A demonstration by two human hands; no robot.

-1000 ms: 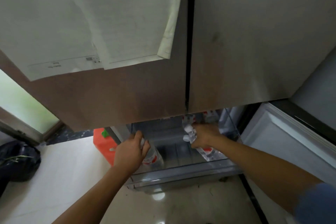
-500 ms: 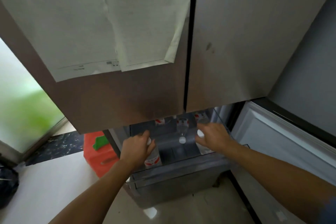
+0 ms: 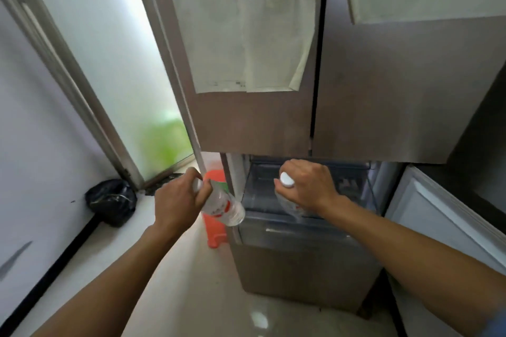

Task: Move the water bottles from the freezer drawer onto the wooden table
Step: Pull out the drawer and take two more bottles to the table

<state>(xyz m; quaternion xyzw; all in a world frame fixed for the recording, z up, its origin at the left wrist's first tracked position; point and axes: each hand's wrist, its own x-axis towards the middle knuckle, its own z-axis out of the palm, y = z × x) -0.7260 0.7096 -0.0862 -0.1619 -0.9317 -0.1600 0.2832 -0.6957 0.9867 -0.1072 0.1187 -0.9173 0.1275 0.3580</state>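
Head view looks down on both hands in front of an open freezer drawer (image 3: 301, 230). The left hand (image 3: 178, 200) has its fingers curled round the neck end of the left water bottle (image 3: 226, 206), a clear bottle with a red and white label. The bottle tilts, its base pointing away to that hand's right, beside the drawer's left corner. The right hand (image 3: 308, 186) grips the right water bottle (image 3: 289, 206) just under its white cap (image 3: 286, 180). This bottle hangs beneath the hand at the drawer's front edge; whether it is clear of the drawer cannot be told. Below the left water bottle an orange plastic object (image 3: 215, 235) stands on the floor. Left of the left hand lies a black bag (image 3: 112, 201). Above both hands, papers (image 3: 246, 33) hang on the fridge door (image 3: 246, 123).
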